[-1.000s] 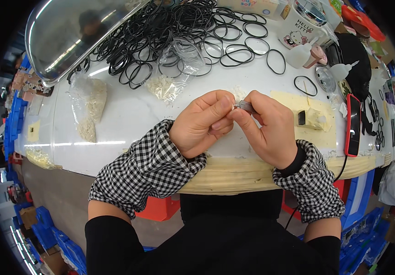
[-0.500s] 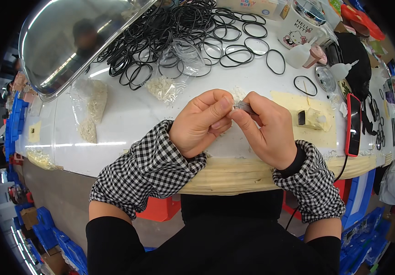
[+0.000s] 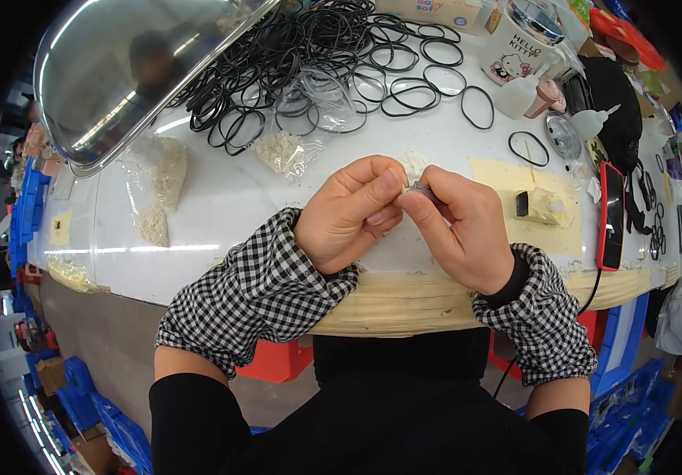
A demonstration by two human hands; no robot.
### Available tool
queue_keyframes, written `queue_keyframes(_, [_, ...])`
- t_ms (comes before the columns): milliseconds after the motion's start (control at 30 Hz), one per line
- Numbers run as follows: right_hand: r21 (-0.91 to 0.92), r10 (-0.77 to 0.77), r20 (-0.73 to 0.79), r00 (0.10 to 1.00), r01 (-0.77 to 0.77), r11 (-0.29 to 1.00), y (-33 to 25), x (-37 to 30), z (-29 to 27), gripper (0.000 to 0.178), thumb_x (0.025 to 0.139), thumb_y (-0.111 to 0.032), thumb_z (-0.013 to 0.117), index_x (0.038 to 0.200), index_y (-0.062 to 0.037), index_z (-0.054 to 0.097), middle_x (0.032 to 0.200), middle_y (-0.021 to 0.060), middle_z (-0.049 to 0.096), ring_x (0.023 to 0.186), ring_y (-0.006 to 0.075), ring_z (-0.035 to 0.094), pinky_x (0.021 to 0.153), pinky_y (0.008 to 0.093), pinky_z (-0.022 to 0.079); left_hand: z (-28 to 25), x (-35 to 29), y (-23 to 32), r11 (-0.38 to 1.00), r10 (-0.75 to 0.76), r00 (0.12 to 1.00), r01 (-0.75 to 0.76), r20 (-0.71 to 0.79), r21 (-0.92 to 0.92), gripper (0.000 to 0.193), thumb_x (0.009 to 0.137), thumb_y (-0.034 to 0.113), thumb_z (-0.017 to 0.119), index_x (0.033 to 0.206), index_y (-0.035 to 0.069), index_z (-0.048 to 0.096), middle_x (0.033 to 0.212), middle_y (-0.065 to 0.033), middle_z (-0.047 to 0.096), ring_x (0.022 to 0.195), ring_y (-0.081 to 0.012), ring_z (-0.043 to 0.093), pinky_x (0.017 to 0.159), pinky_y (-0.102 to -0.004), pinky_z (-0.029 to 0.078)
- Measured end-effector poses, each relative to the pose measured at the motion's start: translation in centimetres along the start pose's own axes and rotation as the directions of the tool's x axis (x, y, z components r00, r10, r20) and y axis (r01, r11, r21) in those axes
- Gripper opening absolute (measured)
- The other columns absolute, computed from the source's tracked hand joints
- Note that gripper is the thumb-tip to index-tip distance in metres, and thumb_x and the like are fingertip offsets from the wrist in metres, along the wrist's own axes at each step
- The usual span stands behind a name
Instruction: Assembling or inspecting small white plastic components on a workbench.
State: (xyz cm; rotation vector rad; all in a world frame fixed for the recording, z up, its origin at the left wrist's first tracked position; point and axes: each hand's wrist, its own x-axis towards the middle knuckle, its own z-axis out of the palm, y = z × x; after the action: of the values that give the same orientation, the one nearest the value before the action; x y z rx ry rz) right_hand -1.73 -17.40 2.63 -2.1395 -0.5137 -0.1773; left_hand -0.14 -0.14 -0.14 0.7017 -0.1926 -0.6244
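Observation:
Above the near edge of the white table, my left hand and my right hand meet fingertip to fingertip. A small grey tool, metal-looking, is pinched between my right thumb and forefinger. Its tip points at my left fingertips; its exact kind is hidden. My left thumb and forefinger press together, and whatever they hold is too small to make out. Just beyond them lies a little heap of off-white bits. Further left, a clear plastic bag contains similar off-white pieces.
Black rubber rings lie heaped at the back. A shiny metal tray leans in from the back left, above more bagged pieces. To the right are a yellowish block, a red-cased phone with a cable, and a white cup.
The grey tool has turned slightly between my right fingers. Both hands stay in nearly the same place.

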Motion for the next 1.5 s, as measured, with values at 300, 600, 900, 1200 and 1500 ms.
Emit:
queue_keyframes(300, [-0.023, -0.051, -0.062, 0.997, 0.049, 0.999, 0.2, 0.0, 0.3, 0.034, 0.086, -0.03, 0.063, 0.069, -0.0037, 0.05, 0.058, 0.0083, 0.05, 0.048, 0.0232, 0.048, 0.046, 0.0317, 0.037, 0.0, 0.0, -0.1, 1.0, -0.006, 1.0, 0.006, 0.001, -0.007, 0.016, 0.097, 0.02, 0.05, 0.097, 0.006, 0.055, 0.073, 0.0044, 0.047, 0.06, -0.0038, 0.036, 0.057, -0.0186, 0.032])
queue_keyframes(600, [0.129, 0.077, 0.08, 0.994, -0.087, 0.988, 0.4, 0.3, -1.1, 0.028, 0.086, -0.023, 0.064, 0.07, -0.0033, 0.051, 0.057, 0.0078, 0.049, 0.048, 0.0215, 0.048, 0.045, 0.0319, 0.037, -0.3, 0.2, 0.7, 0.999, -0.032, 0.999, 0.033, 0.02, -0.035, 0.023, 0.099, 0.027, 0.045, 0.092, 0.006, 0.052, 0.07, 0.0027, 0.046, 0.06, -0.0057, 0.035, 0.057, -0.0193, 0.032])
queue_keyframes(900, [-0.316, -0.037, 0.075, 0.997, 0.059, 0.947, 2.1, 0.0, -0.7, 0.012, 0.079, -0.014, 0.067, 0.082, -0.0059, 0.059, 0.077, 0.0066, 0.057, 0.063, 0.0261, 0.058, 0.054, 0.0348, 0.045, -1.2, 0.6, 1.5, 0.947, -0.019, 0.968, -0.063, -0.25, -0.316, 0.014, 0.093, 0.012, 0.044, 0.102, 0.001, 0.046, 0.09, -0.0065, 0.048, 0.063, -0.0112, 0.039, 0.055, -0.0227, 0.033])
queue_keyframes(1200, [-0.356, -0.067, 0.093, 0.993, 0.096, 0.93, 2.7, 0.2, 0.2, 0.013, 0.079, -0.012, 0.066, 0.087, -0.0043, 0.06, 0.08, 0.0073, 0.057, 0.066, 0.0265, 0.058, 0.055, 0.0347, 0.046, -1.1, 0.7, 1.2, 0.986, -0.025, 0.962, -0.021, -0.271, -0.165, 0.017, 0.096, 0.017, 0.048, 0.101, 0.001, 0.052, 0.084, -0.0014, 0.051, 0.06, -0.0067, 0.038, 0.053, -0.0197, 0.032])
queue_keyframes(1500, [0.225, -0.022, -0.089, 0.996, 0.042, 0.973, 1.6, 1.2, -0.2, 0.007, 0.083, -0.005, 0.064, 0.085, -0.0011, 0.058, 0.073, 0.0041, 0.049, 0.056, 0.0094, 0.039, 0.047, 0.0221, 0.031, -0.2, 0.4, 0.5, 0.98, -0.194, 0.971, 0.198, -0.14, 0.011, 0.023, 0.097, 0.021, 0.05, 0.1, -0.001, 0.058, 0.079, 0.0009, 0.052, 0.057, -0.0033, 0.034, 0.051, -0.0169, 0.03])
